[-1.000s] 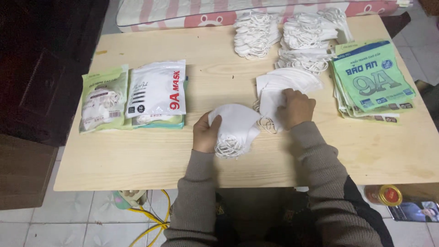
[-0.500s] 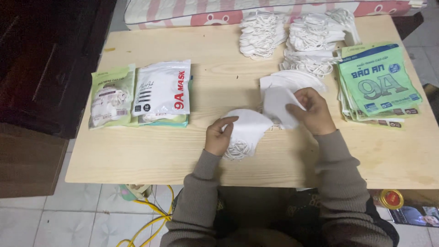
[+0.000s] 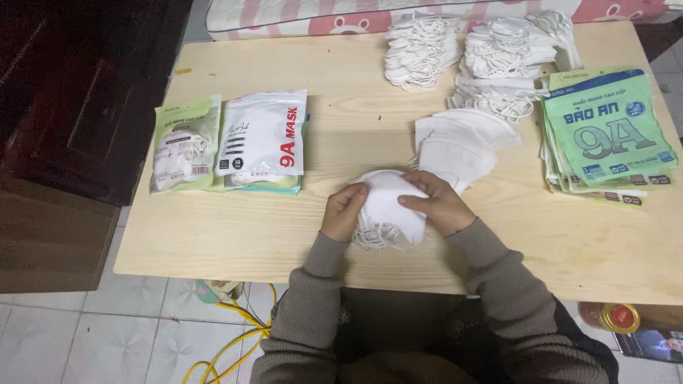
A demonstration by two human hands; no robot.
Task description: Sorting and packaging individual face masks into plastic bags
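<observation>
A small stack of white face masks [image 3: 388,210] lies on the wooden table [image 3: 213,227] near its front edge, ear loops hanging toward me. My left hand [image 3: 344,210] grips the stack's left side. My right hand [image 3: 439,205] grips its right side, thumb on top. Just behind my right hand a fanned pile of flat white masks [image 3: 459,146] rests on the table.
Filled mask packets [image 3: 231,142] lie at the left. A stack of empty green packets [image 3: 605,131] sits at the right. Heaps of loose white masks [image 3: 477,57] fill the back. A dark cabinet [image 3: 64,128] stands left of the table; a yellow cable [image 3: 235,348] runs on the tiled floor.
My right hand came off the fanned pile and joined the left on the small stack. The two hands have closed in on it from both sides.
</observation>
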